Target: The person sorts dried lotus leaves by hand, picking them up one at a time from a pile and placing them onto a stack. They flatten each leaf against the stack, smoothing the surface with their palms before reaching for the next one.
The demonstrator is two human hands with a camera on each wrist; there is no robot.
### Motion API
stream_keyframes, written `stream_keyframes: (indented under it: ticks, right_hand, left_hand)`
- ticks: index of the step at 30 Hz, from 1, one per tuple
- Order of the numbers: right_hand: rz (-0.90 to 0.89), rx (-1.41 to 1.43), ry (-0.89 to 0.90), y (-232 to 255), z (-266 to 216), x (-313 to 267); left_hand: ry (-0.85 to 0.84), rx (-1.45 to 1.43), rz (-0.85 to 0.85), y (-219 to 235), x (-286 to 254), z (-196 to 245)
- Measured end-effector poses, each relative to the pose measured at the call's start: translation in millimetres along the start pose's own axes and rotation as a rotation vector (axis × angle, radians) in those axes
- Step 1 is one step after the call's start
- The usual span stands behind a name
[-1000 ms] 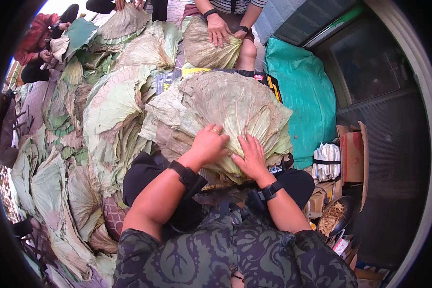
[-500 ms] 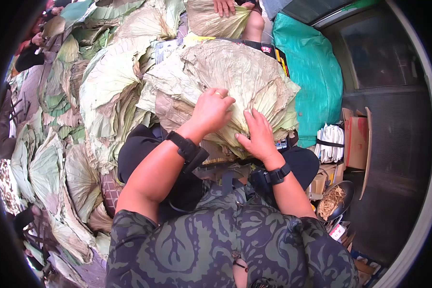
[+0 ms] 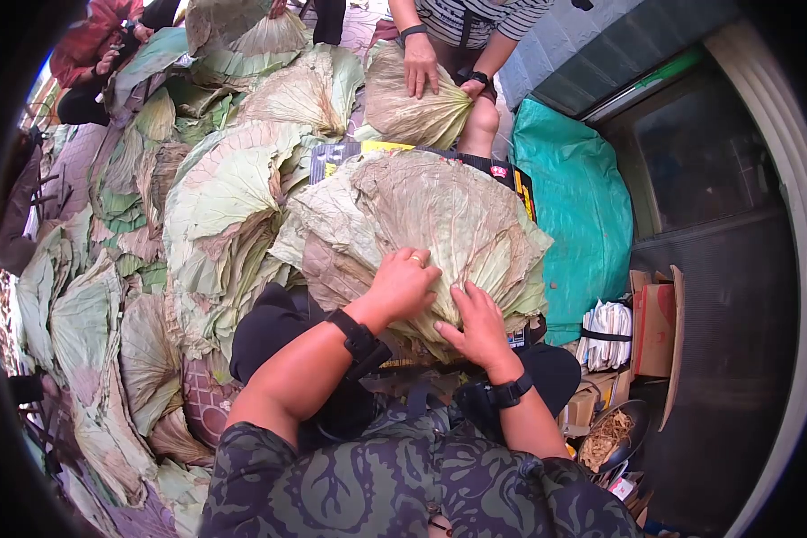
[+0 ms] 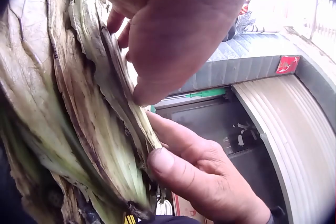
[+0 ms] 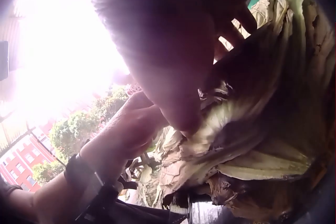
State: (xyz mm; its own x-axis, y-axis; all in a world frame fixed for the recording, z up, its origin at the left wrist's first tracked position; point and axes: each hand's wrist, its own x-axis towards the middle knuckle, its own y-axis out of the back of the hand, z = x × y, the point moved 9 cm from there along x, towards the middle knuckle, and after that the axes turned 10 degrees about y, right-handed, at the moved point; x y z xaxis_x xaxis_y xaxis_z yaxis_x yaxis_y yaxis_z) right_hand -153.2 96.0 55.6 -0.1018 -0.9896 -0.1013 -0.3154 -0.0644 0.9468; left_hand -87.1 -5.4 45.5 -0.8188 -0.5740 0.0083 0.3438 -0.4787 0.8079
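A large dried lotus leaf [image 3: 439,202], brownish with pale green folds, tops a stack of leaves before me. My left hand [image 3: 403,289] rests on its near part, fingers bent and a ring on one. Close to its right, my right hand [image 3: 480,330] lies on the gathered folds with fingers nearly straight and thumb spread toward me. In the left wrist view, the right thumb [image 4: 164,162] touches the layered leaf edges [image 4: 107,124]. Seen from the right wrist, the leaf folds [image 5: 220,124] lie below the hand in shadow, and the left hand [image 5: 134,121] is beyond.
Many dried leaves [image 3: 224,193] cover the ground to the left. Across from me, another person's hand [image 3: 420,67] rests on a folded leaf [image 3: 412,99]. On the right are a green tarpaulin [image 3: 569,215], a bundle of white papers [image 3: 606,336], cardboard boxes [image 3: 655,327] and a pan [image 3: 632,430].
The head view dipped and came back up. Both hands stay on the leaf, with the right hand slightly nearer to my body than a second ago.
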Motion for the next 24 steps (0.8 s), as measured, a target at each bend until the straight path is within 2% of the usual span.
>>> stream_keyframes:
  ticks: [1,4,8,10,11,13,14,16,20,23,24]
  right_hand:
    - [-0.005,0.0,0.005,2,-2,0]
    - [-0.013,-0.023,0.045,3,-3,3]
    - [-0.048,-0.039,0.092,15,-4,13]
    - [-0.181,-0.044,0.028,18,-3,21]
    - [-0.182,-0.045,0.031,20,-2,26]
    - [0.086,0.185,-0.017,44,6,38]
    - [0.084,0.184,-0.015,48,5,47]
    - [0.378,0.276,-0.006,83,5,65]
    - [0.734,0.049,0.153,154,-17,116]
    - [0.79,-0.055,0.135,174,-17,162]
    - [0.699,-0.005,0.042,175,-13,178]
  left_hand:
    - [0.029,0.006,-0.073,-4,1,-1]
    - [0.035,0.015,-0.11,-7,0,-3]
    - [0.043,0.0,-0.122,-7,-1,-4]
    - [0.01,-0.02,-0.081,-4,-2,-4]
    - [0.012,-0.021,-0.079,-3,-2,-4]
    - [0.019,-0.017,-0.114,-4,-1,-4]
    - [0.022,-0.019,-0.112,-3,-1,-4]
    - [0.008,-0.008,-0.101,-2,-2,-3]
    - [0.02,-0.018,-0.128,-3,-3,-7]
    - [-0.022,-0.049,-0.029,0,-3,-8]
    - [-0.022,-0.053,-0.045,-1,-2,-8]
